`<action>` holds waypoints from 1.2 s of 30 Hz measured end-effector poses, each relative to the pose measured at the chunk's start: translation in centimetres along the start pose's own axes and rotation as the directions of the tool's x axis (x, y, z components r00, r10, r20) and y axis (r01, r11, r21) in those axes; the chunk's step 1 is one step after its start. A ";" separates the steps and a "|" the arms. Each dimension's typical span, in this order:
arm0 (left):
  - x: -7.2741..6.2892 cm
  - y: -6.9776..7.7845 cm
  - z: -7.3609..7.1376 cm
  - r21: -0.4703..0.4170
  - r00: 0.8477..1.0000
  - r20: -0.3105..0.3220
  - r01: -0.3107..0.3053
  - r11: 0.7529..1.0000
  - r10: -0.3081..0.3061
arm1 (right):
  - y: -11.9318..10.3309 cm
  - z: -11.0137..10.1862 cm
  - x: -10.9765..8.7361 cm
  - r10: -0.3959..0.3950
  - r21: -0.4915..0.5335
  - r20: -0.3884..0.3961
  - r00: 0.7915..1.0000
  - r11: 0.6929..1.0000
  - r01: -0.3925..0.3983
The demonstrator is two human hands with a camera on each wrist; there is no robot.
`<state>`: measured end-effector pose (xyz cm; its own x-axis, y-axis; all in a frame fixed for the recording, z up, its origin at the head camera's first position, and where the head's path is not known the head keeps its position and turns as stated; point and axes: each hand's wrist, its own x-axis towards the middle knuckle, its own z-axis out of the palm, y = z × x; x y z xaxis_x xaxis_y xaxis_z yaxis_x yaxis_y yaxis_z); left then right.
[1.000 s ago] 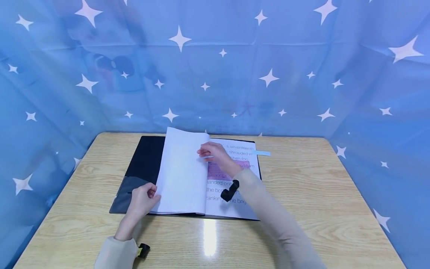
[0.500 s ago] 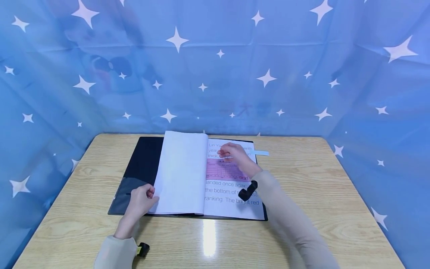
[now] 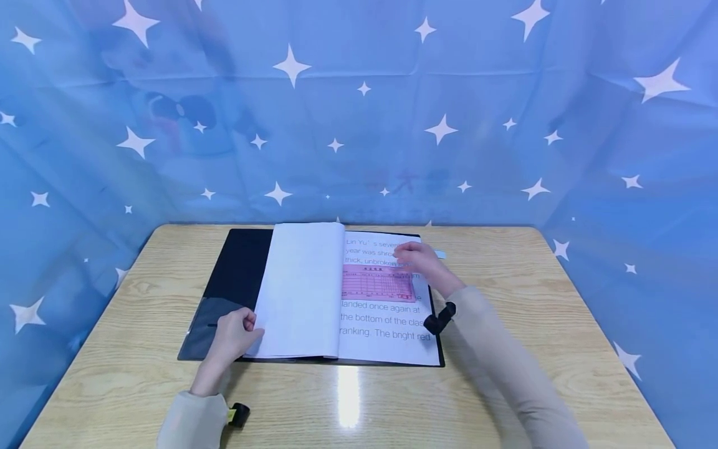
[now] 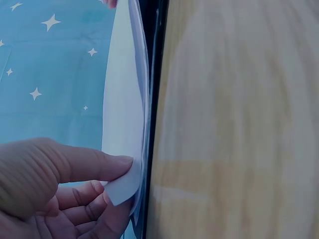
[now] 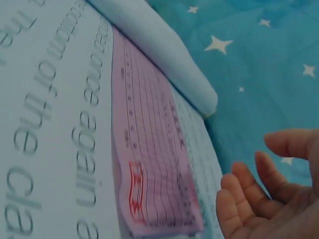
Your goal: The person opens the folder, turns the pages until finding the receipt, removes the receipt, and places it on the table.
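A black folder [image 3: 242, 262] lies open on the wooden table with white sheets inside. My left hand [image 3: 234, 335] pinches the lower left corner of the turned blank page [image 3: 303, 287] between thumb and fingers; the left wrist view shows the page corner [image 4: 123, 188] bending in that grip. On the right side, a printed page [image 3: 387, 346] with large text bears a pink printed slip [image 3: 373, 285] with a red stamp, seen up close in the right wrist view. My right hand [image 3: 423, 260] hovers over the slip's right end, fingers loosely bent around nothing.
A light blue tab [image 3: 441, 254] sticks out past the folder's right edge, partly behind my right hand. The wooden table [image 3: 505, 299] extends around the folder. A blue curtain [image 3: 359, 125] with white stars hangs behind and at both sides.
My right hand has moved right, from the turned page to the slip's right end, uncovering slip and text. The turned page lies flatter at its top. My left hand keeps its pinch.
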<state>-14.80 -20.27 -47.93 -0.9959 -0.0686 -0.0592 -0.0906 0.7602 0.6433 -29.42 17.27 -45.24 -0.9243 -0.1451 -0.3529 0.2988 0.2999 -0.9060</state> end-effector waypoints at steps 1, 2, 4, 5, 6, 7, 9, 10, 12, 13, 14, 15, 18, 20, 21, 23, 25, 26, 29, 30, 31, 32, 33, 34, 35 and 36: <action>0.0 0.0 0.0 -0.001 1.000 0.006 0.005 1.000 -0.005 | 0.2 -0.2 0.0 0.000 -0.016 0.002 1.000 1.000 0.000; 0.0 0.0 -0.1 -0.001 1.000 0.011 0.009 1.000 -0.009 | 0.4 -0.5 0.1 -0.004 -0.033 0.006 1.000 0.999 0.004; 0.0 0.1 -0.2 0.000 1.000 0.019 0.015 1.000 -0.015 | 0.8 -0.9 0.1 -0.011 -0.071 0.010 1.000 0.997 0.011; 0.0 0.1 -0.2 0.002 1.000 0.021 0.015 1.000 -0.015 | 1.0 -1.1 0.1 -0.015 -0.090 0.013 1.000 0.996 0.016; 0.1 0.1 -0.2 0.005 1.000 0.022 0.015 1.000 -0.015 | 1.1 -1.3 0.1 -0.016 -0.109 0.014 1.000 0.994 0.018; 0.1 0.0 -0.2 0.006 0.999 0.024 0.020 1.000 -0.020 | 1.3 -1.4 0.1 -0.017 -0.128 0.014 1.000 0.992 0.019; 0.1 0.0 -0.1 0.009 0.999 0.029 0.032 0.999 -0.032 | 1.5 -1.7 0.0 -0.013 -0.156 0.012 1.000 0.988 0.014; 0.2 0.0 -0.1 0.010 0.999 0.031 0.036 0.999 -0.037 | 1.6 -1.7 0.0 -0.013 -0.166 0.012 1.000 0.986 0.015; 0.2 0.0 -0.1 0.007 0.998 0.035 0.047 0.999 -0.048 | 1.9 -1.9 0.2 -0.006 -0.178 0.007 1.000 0.984 0.007; 0.2 0.0 -0.1 0.005 0.998 0.036 0.052 0.999 -0.052 | 2.0 -1.9 0.3 -0.002 -0.183 0.001 1.000 0.983 0.002; 0.2 0.0 -0.1 0.003 0.998 0.036 0.053 0.999 -0.053 | 2.2 -1.9 0.4 0.003 -0.184 0.000 1.000 0.983 -0.003; 0.2 0.0 -0.1 0.001 0.998 0.036 0.053 0.999 -0.053 | 2.3 -2.0 0.5 0.007 -0.184 -0.003 1.000 0.983 -0.007; 0.3 0.0 -0.1 0.010 0.999 0.027 0.046 0.999 -0.047 | 2.9 -2.0 0.7 0.003 -0.191 -0.018 1.000 0.981 -0.007; 0.3 0.0 -0.1 0.024 0.999 0.015 0.035 0.999 -0.035 | 3.3 -2.1 0.9 -0.017 -0.215 -0.021 1.000 0.977 0.012; 0.3 0.0 -0.1 0.032 1.000 0.009 0.027 0.999 -0.028 | 3.4 -2.0 1.0 -0.029 -0.236 -0.025 0.999 0.972 0.022; 0.3 0.0 0.0 0.047 1.000 -0.001 0.011 0.999 -0.011 | 3.7 -2.0 1.1 -0.050 -0.280 -0.024 0.998 0.959 0.042; 0.3 -0.1 0.1 0.057 1.000 -0.002 -0.015 0.998 0.015 | 3.8 -1.8 1.3 -0.073 -0.321 -0.025 0.997 0.945 0.061; 0.4 -0.1 0.1 0.058 1.000 -0.001 -0.029 0.998 0.029 | 3.9 -1.7 1.3 -0.077 -0.340 -0.025 0.997 0.938 0.064; 0.5 -0.2 0.3 0.057 0.997 -0.001 -0.077 0.995 0.077 | 3.8 -1.6 1.3 -0.092 -0.362 -0.015 0.996 0.929 0.080; 0.5 -0.3 0.4 0.057 0.996 -0.001 -0.094 0.994 0.094 | 3.8 -1.5 1.3 -0.097 -0.368 -0.008 0.995 0.926 0.087; 0.6 -0.4 0.4 0.056 0.994 -0.001 -0.108 0.993 0.109 | 3.7 -1.5 1.2 -0.100 -0.372 -0.001 0.995 0.924 0.093; 0.6 -0.4 0.5 0.056 0.992 -0.002 -0.122 0.991 0.122 | 3.6 -1.5 1.2 -0.101 -0.371 0.004 0.995 0.924 0.095; 0.7 -0.5 0.5 0.057 0.991 -0.001 -0.134 0.989 0.134 | 3.5 -1.5 1.1 -0.101 -0.371 0.009 0.995 0.924 0.097; 0.7 -0.6 0.5 0.057 0.989 0.002 -0.145 0.988 0.145 | 3.5 -1.5 1.0 -0.103 -0.369 0.013 0.995 0.924 0.100; 0.7 -0.6 0.5 0.057 0.989 0.007 -0.150 0.987 0.150 | 3.4 -1.4 1.0 -0.103 -0.370 0.017 0.995 0.923 0.102; 0.8 -0.6 0.5 0.057 0.988 0.012 -0.156 0.986 0.155 | 3.4 -1.4 0.9 -0.103 -0.371 0.017 0.995 0.923 0.102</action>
<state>-15.49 -20.51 -48.73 -0.9978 0.0578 0.0322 0.0656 0.7972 0.6001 -29.59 19.48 -48.32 -0.9461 -0.1909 -0.2615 0.0937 0.6117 -0.7855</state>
